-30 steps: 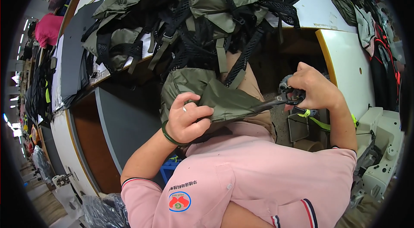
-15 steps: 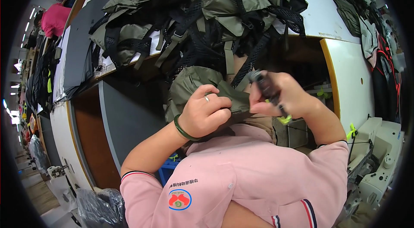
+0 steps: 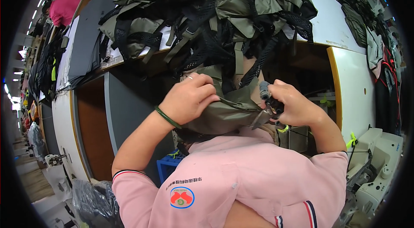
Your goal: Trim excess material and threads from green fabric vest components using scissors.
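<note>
Olive-green fabric [image 3: 233, 115], part of a bag or pack, lies across my lap and hangs down from the pile on the table. My left hand [image 3: 189, 98] pinches an upper edge of it, fingers closed on the cloth. In my right hand [image 3: 292, 102] is a pair of dark-handled scissors [image 3: 261, 117], metal blades pointing down and left at the fabric's right end. A yellow-green strip shows beneath that hand. Whether the blades touch the cloth I cannot tell.
Olive pieces with black mesh straps and buckles [image 3: 215, 8] are heaped on the white table ahead. Dark grey sheets [image 3: 88, 34] lie at the left. A sewing machine [image 3: 384, 163] stands at right, a blue crate [image 3: 168, 165] below. Another person in pink [image 3: 64, 10] is far left.
My left hand has moved left and up and now draws the fabric edge out. The scissors have turned, their blades now showing against the cloth's right end.
</note>
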Tool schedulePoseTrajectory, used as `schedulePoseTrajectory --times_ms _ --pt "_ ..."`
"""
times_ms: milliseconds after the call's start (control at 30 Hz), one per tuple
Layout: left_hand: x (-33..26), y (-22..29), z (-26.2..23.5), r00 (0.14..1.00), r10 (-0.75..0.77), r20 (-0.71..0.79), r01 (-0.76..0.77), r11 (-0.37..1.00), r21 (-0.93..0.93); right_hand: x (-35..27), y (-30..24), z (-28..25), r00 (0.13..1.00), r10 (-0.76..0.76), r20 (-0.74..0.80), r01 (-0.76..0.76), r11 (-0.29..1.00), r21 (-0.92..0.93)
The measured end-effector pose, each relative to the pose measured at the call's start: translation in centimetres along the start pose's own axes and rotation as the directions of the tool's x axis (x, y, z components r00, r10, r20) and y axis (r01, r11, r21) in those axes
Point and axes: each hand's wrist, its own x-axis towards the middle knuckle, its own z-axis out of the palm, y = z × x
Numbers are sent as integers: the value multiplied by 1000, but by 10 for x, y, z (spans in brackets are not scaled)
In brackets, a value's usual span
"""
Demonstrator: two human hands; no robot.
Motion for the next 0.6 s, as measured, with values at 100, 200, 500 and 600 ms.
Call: schedulePoseTrajectory --times_ms 100,200,500,600 --pt "-4 -5 -14 990 -82 110 84 996 -10 -3 9 0 999 -40 -3 40 999 -10" --pt "-6 0 -27 963 -115 242 124 992 -19 -5 9 0 998 -63 -4 63 997 -33" --pt "-14 19 -35 947 320 -27 -306 925 223 -12 15 2 999 -33 -41 31 998 -52" --pt "-22 34 -27 872 461 -167 -388 857 338 -14 18 5 998 -24 -56 23 999 -30"
